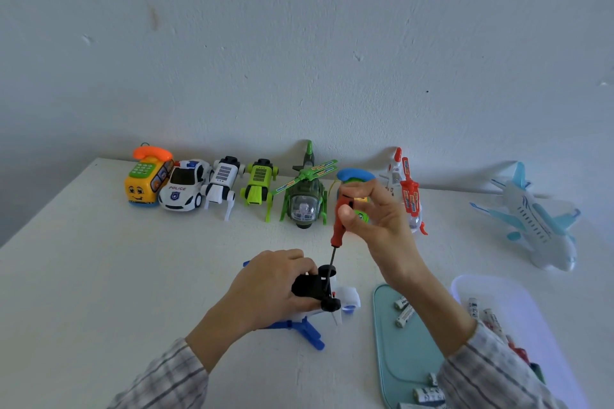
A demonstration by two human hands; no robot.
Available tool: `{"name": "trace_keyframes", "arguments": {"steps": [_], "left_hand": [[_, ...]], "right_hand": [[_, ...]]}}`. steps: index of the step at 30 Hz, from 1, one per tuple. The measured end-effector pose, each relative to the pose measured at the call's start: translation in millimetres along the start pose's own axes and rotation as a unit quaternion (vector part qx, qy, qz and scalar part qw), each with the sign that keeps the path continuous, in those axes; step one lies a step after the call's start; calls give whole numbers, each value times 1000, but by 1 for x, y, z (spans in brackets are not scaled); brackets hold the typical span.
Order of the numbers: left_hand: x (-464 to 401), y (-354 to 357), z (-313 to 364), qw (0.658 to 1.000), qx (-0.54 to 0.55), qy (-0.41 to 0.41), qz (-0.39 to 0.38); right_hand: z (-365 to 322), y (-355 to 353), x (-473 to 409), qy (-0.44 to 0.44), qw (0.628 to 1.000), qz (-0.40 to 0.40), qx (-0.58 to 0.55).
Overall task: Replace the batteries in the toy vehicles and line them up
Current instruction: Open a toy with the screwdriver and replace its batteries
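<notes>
- A white table (pixel 116 276) stands against a pale, scuffed wall (pixel 299 43), seen from above the person's hands.
- The left hand (pixel 265 285) curls over a blue and white toy (pixel 345 300) lying on the table, gripping it with its black wheeled underside turned up.
- The right hand (pixel 375 212), raised above and just right of the left, pinches the red handle of a screwdriver (pixel 337 232) between thumb and fingers. The shaft points down and its tip meets the toy's underside.
- Both arms wear checked sleeves (pixel 166 375).
- Beyond the hands, a row of toys lines the wall: from the left, a yellow phone bus (pixel 146 183), a police car (pixel 182 186), a white robot dog (pixel 222 184), a green robot dog (pixel 259 184) and a green helicopter (pixel 304 192).
- Behind the right hand sits a toy with a blue top (pixel 354 174), partly hidden, and just right of it a red and white helicopter (pixel 408 189).
- Far right of the hands lies a pale blue plane (pixel 538 219).
- Under the right forearm, a teal tray (pixel 392 349) holds loose batteries (pixel 403 315); a clear tub (pixel 538 309) beside it holds more.
</notes>
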State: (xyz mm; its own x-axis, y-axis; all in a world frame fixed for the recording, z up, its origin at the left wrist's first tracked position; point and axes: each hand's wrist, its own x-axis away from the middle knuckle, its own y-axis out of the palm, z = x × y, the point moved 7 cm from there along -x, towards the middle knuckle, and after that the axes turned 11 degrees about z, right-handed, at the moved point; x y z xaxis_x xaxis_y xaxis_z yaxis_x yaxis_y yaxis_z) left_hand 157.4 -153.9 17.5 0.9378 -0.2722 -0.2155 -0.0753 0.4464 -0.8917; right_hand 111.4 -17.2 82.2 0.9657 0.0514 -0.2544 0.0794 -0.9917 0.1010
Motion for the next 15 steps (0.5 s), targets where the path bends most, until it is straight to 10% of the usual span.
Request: {"name": "trace_keyframes", "arguments": {"steps": [15], "left_hand": [[-2,2,-2,1000,-3,1,3]], "right_hand": [[-3,5,0,-3,1000,18,12]]}}
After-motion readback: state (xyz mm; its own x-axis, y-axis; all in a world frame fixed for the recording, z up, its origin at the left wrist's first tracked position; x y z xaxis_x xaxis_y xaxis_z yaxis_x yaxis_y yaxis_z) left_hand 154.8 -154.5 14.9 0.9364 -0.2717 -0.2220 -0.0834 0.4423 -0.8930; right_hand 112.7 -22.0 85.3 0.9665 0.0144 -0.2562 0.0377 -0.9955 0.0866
